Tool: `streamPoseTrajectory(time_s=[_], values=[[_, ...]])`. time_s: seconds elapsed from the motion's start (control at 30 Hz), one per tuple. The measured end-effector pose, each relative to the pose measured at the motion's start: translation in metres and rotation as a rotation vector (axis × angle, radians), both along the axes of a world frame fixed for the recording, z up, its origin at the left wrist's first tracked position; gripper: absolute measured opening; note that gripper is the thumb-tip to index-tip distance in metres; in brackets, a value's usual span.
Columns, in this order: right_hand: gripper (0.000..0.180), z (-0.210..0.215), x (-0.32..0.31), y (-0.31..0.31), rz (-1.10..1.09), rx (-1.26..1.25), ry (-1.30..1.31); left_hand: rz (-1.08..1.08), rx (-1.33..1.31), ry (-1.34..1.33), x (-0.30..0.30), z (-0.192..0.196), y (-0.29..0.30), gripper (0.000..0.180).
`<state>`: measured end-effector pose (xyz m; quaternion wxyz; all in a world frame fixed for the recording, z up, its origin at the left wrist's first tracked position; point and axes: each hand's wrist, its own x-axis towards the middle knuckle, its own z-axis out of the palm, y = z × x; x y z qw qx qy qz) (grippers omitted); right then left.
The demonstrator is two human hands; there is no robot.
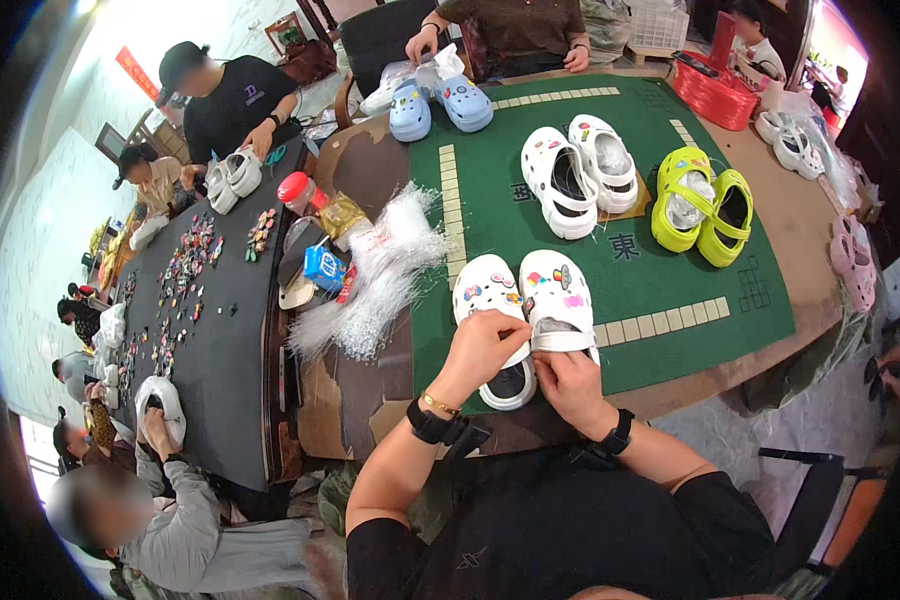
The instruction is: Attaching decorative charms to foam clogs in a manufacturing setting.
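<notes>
Our left hand [490,345] and right hand [572,388] curl close together at the charm-studded white foam clog [556,298], perhaps to steady it on the printed green mat [675,285]; we cannot tell whether they pinch.

the bare left hand [482,352] and bare right hand [574,388] touch white, round-toed, charm-studded clogs [558,283] on a dark-green flat mat [660,288].
</notes>
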<state>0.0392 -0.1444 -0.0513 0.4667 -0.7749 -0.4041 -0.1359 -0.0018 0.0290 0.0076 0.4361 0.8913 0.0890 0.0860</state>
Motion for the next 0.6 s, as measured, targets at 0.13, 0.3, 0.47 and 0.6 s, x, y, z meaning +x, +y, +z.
streamPoseTrajectory(time_s=[0.13,0.3,0.47,0.6], values=[[0.018,0.003,0.004,-0.001,0.027,-0.033,-0.027,-0.036,-0.106,0.088,0.01,0.0,0.0,0.019],[0.02,0.004,0.009,-0.001,0.079,-0.09,-0.09,-0.075,-0.13,0.142,0.021,-0.006,0.005,0.02],[0.019,0.0,0.014,-0.004,0.112,-0.124,-0.106,-0.145,-0.234,0.159,0.027,-0.01,0.008,0.025],[0.02,0.002,0.015,-0.006,0.135,-0.134,-0.11,-0.226,-0.248,0.247,0.03,-0.007,0.008,0.021]])
